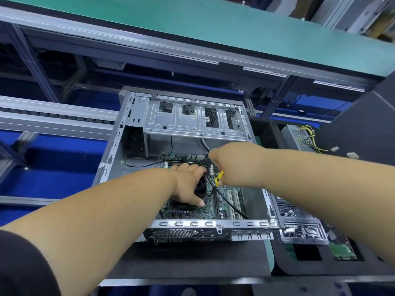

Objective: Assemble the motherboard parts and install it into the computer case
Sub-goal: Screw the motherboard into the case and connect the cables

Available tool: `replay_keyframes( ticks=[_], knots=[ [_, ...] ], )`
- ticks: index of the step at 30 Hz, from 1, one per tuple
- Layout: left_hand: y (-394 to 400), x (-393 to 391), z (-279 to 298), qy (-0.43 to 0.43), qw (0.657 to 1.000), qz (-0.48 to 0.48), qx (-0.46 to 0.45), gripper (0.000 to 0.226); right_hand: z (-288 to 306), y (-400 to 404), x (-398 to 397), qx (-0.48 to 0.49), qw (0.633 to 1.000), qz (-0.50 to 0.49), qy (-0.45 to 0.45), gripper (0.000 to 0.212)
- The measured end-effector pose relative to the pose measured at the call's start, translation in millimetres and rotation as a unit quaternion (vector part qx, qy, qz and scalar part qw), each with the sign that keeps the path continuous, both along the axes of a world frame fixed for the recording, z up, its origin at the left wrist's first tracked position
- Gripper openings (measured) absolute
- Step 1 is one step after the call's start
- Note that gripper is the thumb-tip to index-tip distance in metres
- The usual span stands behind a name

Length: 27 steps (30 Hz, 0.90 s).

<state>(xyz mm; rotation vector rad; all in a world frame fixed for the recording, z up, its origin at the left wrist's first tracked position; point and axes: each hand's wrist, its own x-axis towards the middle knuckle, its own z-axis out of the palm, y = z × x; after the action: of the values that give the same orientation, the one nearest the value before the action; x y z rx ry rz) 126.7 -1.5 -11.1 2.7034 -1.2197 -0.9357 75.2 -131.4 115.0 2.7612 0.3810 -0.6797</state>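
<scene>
Motherboard (192,210) inside case (132,116), perhaps seated.

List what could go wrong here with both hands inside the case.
1. The right hand holds a yellow-handled tool low over the motherboard; a slip may scratch it.
2. Loose black cables cross the board beneath both hands and might snag or get pinched.
3. The left hand grips the black cooler; uneven pressure could seat it crooked.

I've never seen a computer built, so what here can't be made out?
- Head view: left hand covers the black cooler.
- Right hand hides most of the yellow tool.
- Motherboard markings: too small.
- Parts in the tray: blurred.
</scene>
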Motion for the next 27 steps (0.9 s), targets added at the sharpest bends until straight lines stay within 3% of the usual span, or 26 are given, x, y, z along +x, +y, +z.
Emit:
replay_keyframes(
  ticks=[4, 9, 15, 18, 23, 25, 27],
  knots=[
    [1, -2, 1, 0.008, 1.000, 0.007, 0.001, 0.085, -11, 9, -17, -0.012, 0.980, 0.189, -0.055, 0.018],
    [0, -2, -1, -0.004, 1.000, 0.004, -0.001, 0.100, -10, 8, 1, -0.046, 0.998, -0.032, -0.013, 0.021],
    [0, -3, 0, 0.001, 1.000, 0.005, 0.003, 0.104, -15, 7, 4, -0.064, 0.993, -0.090, 0.027, 0.032],
    [0, -1, 1, 0.003, 1.000, 0.004, 0.008, 0.105, -7, 3, -1, -0.054, 0.997, -0.052, 0.007, 0.032],
    [0, -2, 1, 0.002, 1.000, 0.005, 0.006, 0.099, -11, 7, -12, -0.052, 0.988, 0.134, -0.058, 0.020],
    [0, -3, 1, 0.001, 1.000, 0.007, 0.005, 0.098, -15, 13, -11, -0.057, 0.988, 0.127, -0.060, 0.014],
    [0, -3, 1, 0.002, 1.000, 0.007, 0.003, 0.100, -16, 15, -5, -0.086, 0.993, 0.057, -0.049, 0.024]
  ],
)
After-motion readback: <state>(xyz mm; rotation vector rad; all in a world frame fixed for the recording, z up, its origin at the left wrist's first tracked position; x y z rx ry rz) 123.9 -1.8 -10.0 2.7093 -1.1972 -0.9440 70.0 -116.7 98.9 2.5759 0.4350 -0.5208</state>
